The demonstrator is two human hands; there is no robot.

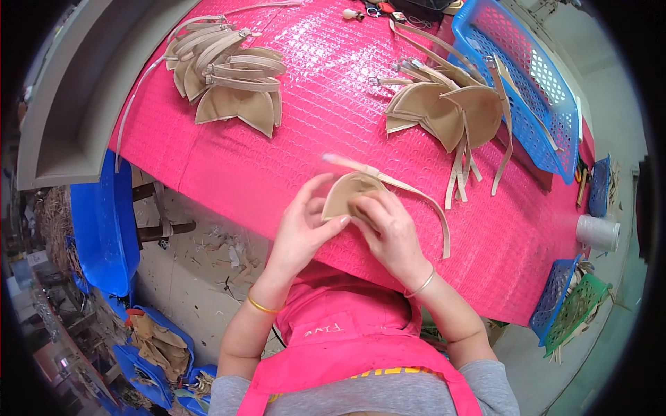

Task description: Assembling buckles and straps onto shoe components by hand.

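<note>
Between my hands, over the near edge of the table, is a beige sandal heel piece (341,195) with a thin ankle strap (424,199) trailing off to the right. My left hand (300,225) grips the piece's left side, thumb at its lower edge. Curled against its right side, the fingers of my right hand (390,225) pinch it; the fingertips are partly hidden inside the curve. The strap's upper end is blurred. A nested pile of similar heel pieces (236,111) lies at the far left, and another pile (444,111) sits at the far right.
Pink quilted sheeting covers the table (229,173). A blue plastic basket (517,90) stands at the far right behind a pile. By the right edge are a white thread spool (598,233) and a green basket (577,313). To the left stands a blue chair (104,236).
</note>
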